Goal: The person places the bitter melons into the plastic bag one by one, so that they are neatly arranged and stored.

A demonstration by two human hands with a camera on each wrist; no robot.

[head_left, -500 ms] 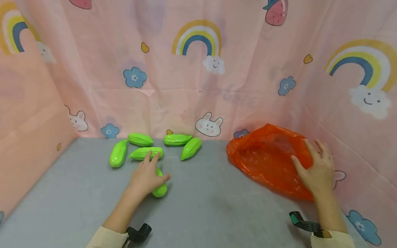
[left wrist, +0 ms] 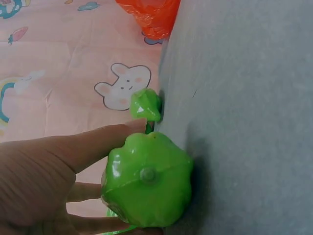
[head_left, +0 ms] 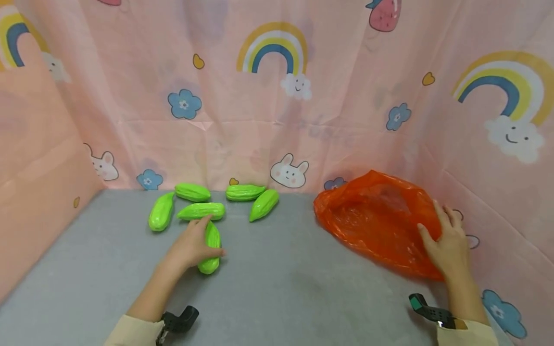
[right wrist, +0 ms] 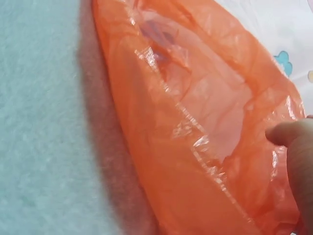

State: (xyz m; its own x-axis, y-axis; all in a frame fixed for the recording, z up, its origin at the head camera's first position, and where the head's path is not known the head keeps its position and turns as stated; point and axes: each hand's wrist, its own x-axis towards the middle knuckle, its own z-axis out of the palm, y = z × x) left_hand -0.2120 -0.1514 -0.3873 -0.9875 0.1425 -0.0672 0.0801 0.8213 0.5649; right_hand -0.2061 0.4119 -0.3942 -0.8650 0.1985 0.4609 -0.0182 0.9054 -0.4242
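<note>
My left hand (head_left: pixel 192 245) curls round a green ridged gourd (head_left: pixel 210 240), thumb on one side and fingers on the other. In the left wrist view the gourd's lobed end (left wrist: pixel 146 178) faces the camera, close beside the grey tabletop. Another green gourd (head_left: pixel 202 211) lies just past the fingertips. On the right, an orange plastic bag (head_left: pixel 376 226) lies with its mouth spread wide. My right hand (head_left: pixel 450 245) is at the bag's right edge with fingers apart. The right wrist view shows its thumb (right wrist: pixel 286 133) extended over the film; the other fingers are mostly hidden there.
More green gourds lie toward the back: one at the left (head_left: pixel 161 211), one behind it (head_left: pixel 192 192), and a pair right of centre (head_left: pixel 264 205). A pink printed cloth (head_left: pixel 346 105) walls in the back and both sides of the grey table (head_left: pixel 303 288).
My left hand has closed in round the near gourd, which has shifted slightly left. The right hand has moved slightly at the bag's edge, and the head view has shifted a little.
</note>
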